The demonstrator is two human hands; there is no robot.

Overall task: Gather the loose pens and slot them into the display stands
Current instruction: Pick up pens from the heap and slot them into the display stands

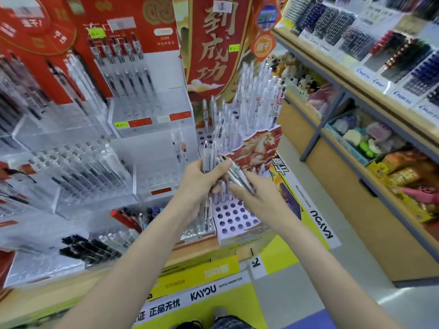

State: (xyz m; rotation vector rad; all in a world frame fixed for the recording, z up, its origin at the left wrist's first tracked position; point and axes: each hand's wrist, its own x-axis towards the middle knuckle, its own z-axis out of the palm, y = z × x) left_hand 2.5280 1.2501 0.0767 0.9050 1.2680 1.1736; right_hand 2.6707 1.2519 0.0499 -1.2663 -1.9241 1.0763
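A shop aisle it was, pale grey floor (308, 295) underfoot. A wooden shelf unit (344, 186) ran along the right, stocked with colourful erasers (363, 138), and a red banner (213, 43) hung overhead, brightly lit.

The clear, silver-tipped pens (234, 173) between the fingers (219, 168) show white barrels. Just beyond the fingertips, the display stand (234, 218) is pale lilac with dark round holes, its front panel (257, 143) red with a white horse.

I see open holes in the front block of the white display stand (234, 218), free from above just under my hands. Behind, upright pens (255, 103) crowd the back tiers, and the red banner (213, 43) closes off the rear.
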